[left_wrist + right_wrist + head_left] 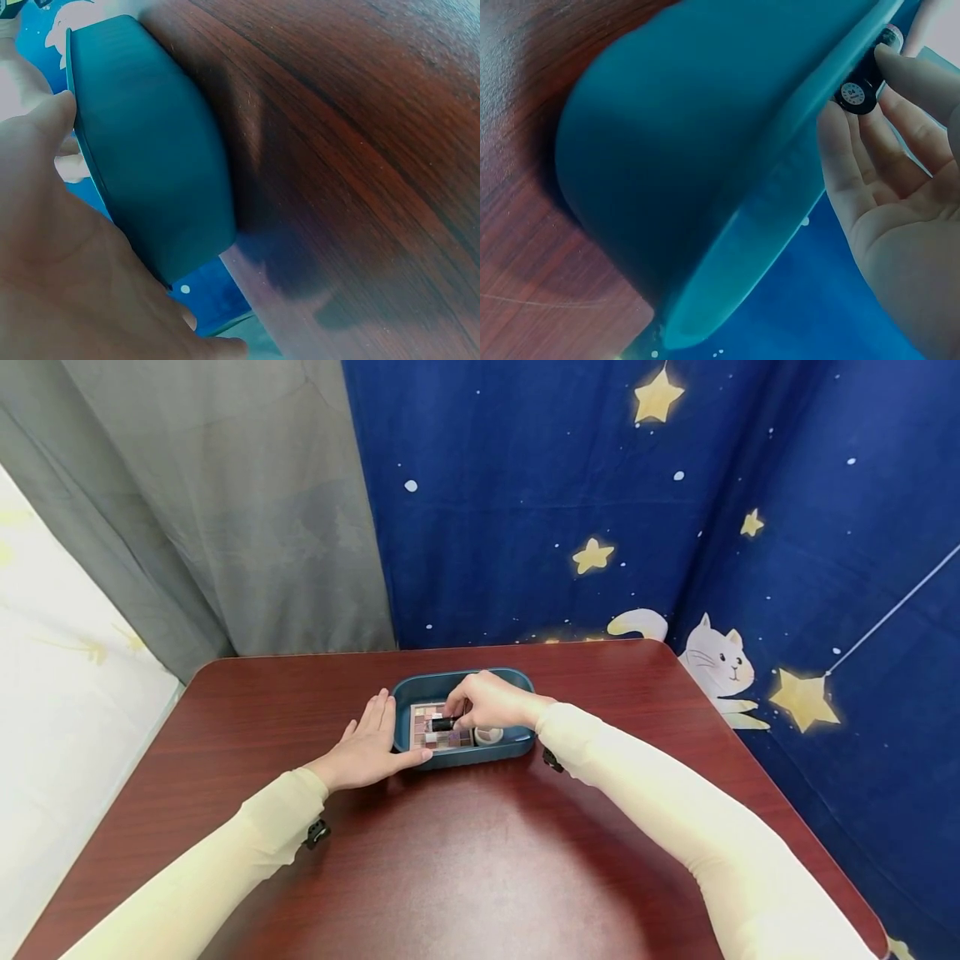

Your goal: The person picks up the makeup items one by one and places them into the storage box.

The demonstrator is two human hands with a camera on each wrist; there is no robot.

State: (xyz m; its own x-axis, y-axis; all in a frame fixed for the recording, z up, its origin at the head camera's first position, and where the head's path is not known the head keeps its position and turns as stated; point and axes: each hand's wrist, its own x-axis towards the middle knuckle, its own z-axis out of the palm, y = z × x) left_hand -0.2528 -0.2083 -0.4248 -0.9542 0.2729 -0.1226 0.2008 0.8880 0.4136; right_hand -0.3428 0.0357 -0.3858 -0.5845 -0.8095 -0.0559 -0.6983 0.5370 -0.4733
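A teal oval bin (468,760) stands on the table. Inside it lies an eyeshadow palette (420,731) with many small coloured pans, and beside that a round pale-rimmed container (489,736). My right hand (493,700) reaches over the bin and pinches a black lipstick tube (443,724) between thumb and fingers, above the palette. In the right wrist view, the tube (864,82) shows a round white label on its end. My left hand (367,750) rests against the bin's left end, fingers extended, its thumb on the front rim.
The bin sits on a dark red wooden table (480,860), towards its far edge. Behind hang a grey curtain (262,510) and a blue one (525,510) with stars and a white cat. Black straps show at both wrists.
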